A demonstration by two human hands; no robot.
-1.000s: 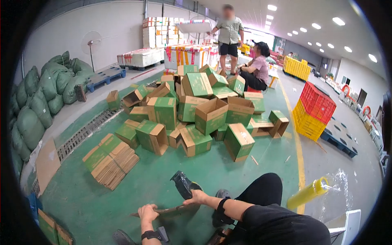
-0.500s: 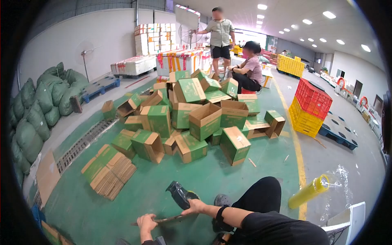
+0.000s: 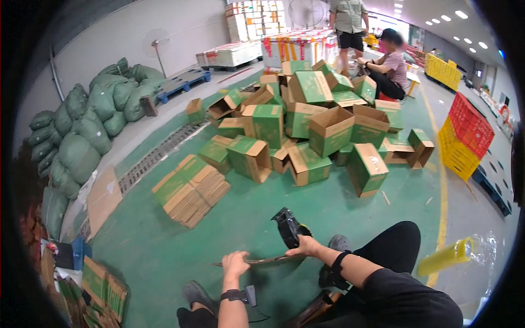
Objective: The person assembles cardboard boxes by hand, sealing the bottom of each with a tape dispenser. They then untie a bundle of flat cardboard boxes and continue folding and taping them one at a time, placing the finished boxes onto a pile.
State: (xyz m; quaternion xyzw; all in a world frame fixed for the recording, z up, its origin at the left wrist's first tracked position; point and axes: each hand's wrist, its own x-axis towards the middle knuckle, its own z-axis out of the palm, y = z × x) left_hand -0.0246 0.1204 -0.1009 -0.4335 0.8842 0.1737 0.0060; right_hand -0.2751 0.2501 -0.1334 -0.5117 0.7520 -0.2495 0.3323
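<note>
My right hand (image 3: 307, 247) is closed round a black tape dispenser (image 3: 286, 226), its head pointing up and away from me. A thin brown strip (image 3: 268, 260), like a board seen edge-on, runs low in front of me between my hands. My left hand (image 3: 235, 264) is closed over its left part, and its right end meets my right fingers. Beyond my hands lies a strapped bundle of flattened cardboard (image 3: 194, 199) on the green floor. An upright green and brown carton (image 3: 367, 170) stands at the near right of the carton pile.
A heap of open cartons (image 3: 311, 115) spreads ahead, with one person (image 3: 391, 68) seated and another (image 3: 350, 27) standing behind. Green sacks (image 3: 82, 156) line the left wall. Stacked crates (image 3: 462, 139) and a yellow film roll (image 3: 445, 257) are at right; more cardboard (image 3: 104, 287) is lower left.
My view has turned left and down, so the scene shifts right and more cardboard shows at lower left. My hands keep the same grip on the dispenser and strip.
</note>
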